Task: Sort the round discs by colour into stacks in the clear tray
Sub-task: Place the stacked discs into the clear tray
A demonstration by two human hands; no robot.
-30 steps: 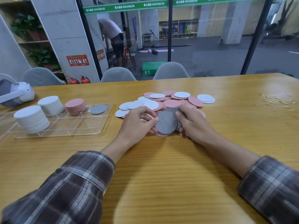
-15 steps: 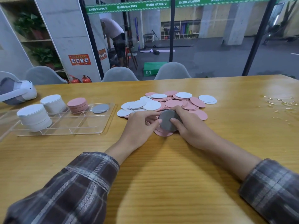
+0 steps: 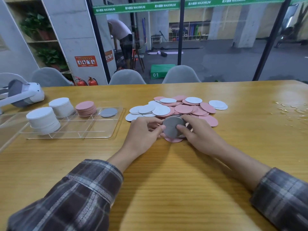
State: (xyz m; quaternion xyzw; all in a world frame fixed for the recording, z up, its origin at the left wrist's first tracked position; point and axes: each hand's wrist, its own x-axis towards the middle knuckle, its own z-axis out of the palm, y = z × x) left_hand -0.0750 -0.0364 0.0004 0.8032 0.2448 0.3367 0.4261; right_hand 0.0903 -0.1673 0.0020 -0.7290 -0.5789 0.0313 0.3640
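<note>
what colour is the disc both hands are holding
Grey round disc, best seen in the head view.

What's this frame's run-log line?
left hand: holds grey discs | right hand: holds grey discs | clear tray: white, pink, grey begun | pile: pink, white

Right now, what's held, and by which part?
A grey disc, maybe several stacked, gripped at opposite edges: left hand on the left edge, right hand on the right.
</note>
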